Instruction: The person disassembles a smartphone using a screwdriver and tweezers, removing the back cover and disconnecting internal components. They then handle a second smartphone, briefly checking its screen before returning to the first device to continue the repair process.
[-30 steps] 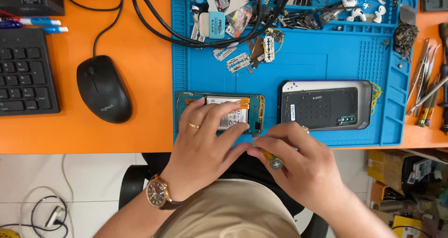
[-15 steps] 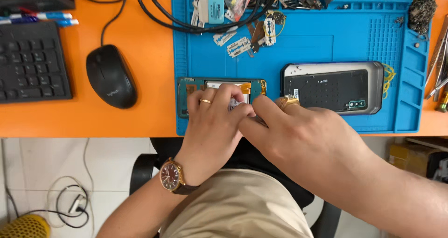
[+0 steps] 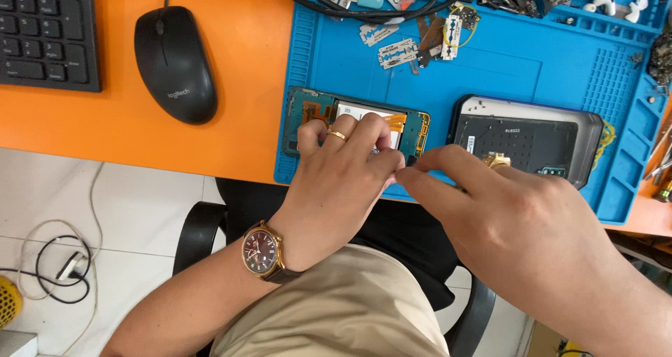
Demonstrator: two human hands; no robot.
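An opened phone (image 3: 310,109), with a teal inner frame and orange flex strips, lies near the front edge of a blue work mat (image 3: 490,70). My left hand (image 3: 343,178), wearing a gold ring and a brown wristwatch, presses down on it with spread fingers. My right hand (image 3: 504,213), also ringed, comes in from the right. Its thumb and forefinger are pinched together at the phone's lower right corner, touching my left fingertips. Whatever lies between those fingertips is hidden. A grey phone back (image 3: 525,140) lies just right of the opened phone, partly behind my right hand.
A black mouse (image 3: 175,63) and a black keyboard (image 3: 45,31) sit on the orange desk (image 3: 105,129) to the left. Razor blades (image 3: 395,49), black cables (image 3: 371,10) and small parts crowd the mat's far side. Tools lie at the right edge (image 3: 661,161).
The view has moved closer to the work. My right hand has slid left from above the opened phone's right end to its lower corner. My left hand stays pressed on the phone.
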